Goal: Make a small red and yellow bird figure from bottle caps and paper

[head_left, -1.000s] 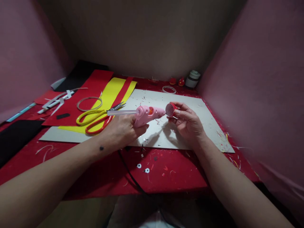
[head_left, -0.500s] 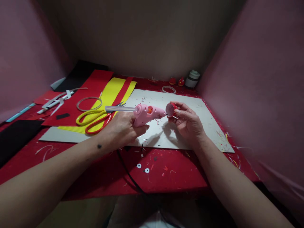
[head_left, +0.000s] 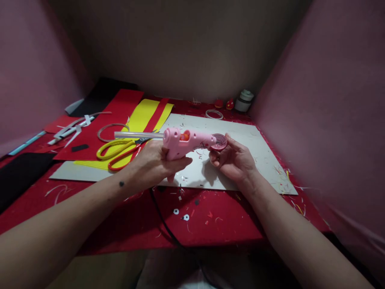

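Note:
My left hand [head_left: 156, 160] is closed round the handle of a pink hot glue gun [head_left: 192, 140]. A clear glue stick [head_left: 136, 135] juts from its back end, and its nozzle points right. My right hand [head_left: 236, 158] grips a small round red cup of coiled corrugated paper [head_left: 220, 142] by its rim, hollow side facing me. The gun's tip is at the left part of the hollow; whether it touches cannot be told. Beneath both hands lies a pale grey board [head_left: 192, 178]. Scissors [head_left: 120, 150] with one yellow and one red handle lie just left of my left hand.
Red [head_left: 102, 136], yellow [head_left: 146, 110] and black sheets [head_left: 105, 94] cover the left side. Farther back sit a paper coil [head_left: 214, 114], small red figures [head_left: 229, 104] and a jar [head_left: 244, 100]. Paper eyes [head_left: 185, 217] and scraps dot the red cloth. A black cord [head_left: 165, 224] hangs off the front edge.
The cup has tilted so its hollow faces more upward and toward me, with my right fingers shifted round it. The glue gun has turned slightly, its tip now over the cup.

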Demonstrator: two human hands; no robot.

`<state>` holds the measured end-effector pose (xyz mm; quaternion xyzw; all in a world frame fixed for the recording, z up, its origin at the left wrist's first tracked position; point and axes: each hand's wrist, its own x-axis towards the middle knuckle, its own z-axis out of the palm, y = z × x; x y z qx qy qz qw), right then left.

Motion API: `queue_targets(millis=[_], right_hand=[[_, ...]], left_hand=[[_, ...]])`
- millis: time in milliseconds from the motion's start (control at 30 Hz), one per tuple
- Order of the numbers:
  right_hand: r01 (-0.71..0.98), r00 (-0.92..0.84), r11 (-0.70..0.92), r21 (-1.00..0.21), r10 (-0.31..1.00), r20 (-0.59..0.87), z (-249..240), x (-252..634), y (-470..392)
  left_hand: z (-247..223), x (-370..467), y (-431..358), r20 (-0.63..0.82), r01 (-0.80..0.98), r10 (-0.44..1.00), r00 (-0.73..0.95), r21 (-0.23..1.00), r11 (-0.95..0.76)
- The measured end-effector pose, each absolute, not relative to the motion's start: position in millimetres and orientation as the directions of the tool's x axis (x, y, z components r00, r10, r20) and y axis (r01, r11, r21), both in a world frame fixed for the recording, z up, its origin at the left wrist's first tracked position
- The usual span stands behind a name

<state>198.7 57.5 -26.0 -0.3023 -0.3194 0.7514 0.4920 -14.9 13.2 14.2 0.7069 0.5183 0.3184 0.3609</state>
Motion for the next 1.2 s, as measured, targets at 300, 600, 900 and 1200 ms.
queue_targets(millis=[300, 600, 900, 1200], right_hand=[[-0.493, -0.433, -0.394, -0.776, 0.884, -0.174, -29.5, 194.5, 54.1], [-0.466, -0.429, -0.395, -0.792, 0.884, -0.188, -29.9, 189.8, 50.7], [-0.449, -0.424, -0.393, -0.802, 0.884, -0.196, -29.7, 188.9, 49.4], [-0.447, -0.401, -0.401, -0.8, 0.889, -0.221, -29.1, 190.9, 51.0]], left_hand=[[11.3, -11.1, 12.4, 0.11, 0.555, 0.964, 0.244, 0.799, -0.232], [1.0, -14.2, 16.2, 0.168, 0.622, 0.955, 0.243, 0.729, -0.286], [-1.9, -15.3, 15.6, 0.231, 0.691, 0.952, 0.199, 0.656, -0.303], [-2.2, -15.9, 15.1, 0.281, 0.688, 0.932, 0.229, 0.631, -0.359]])
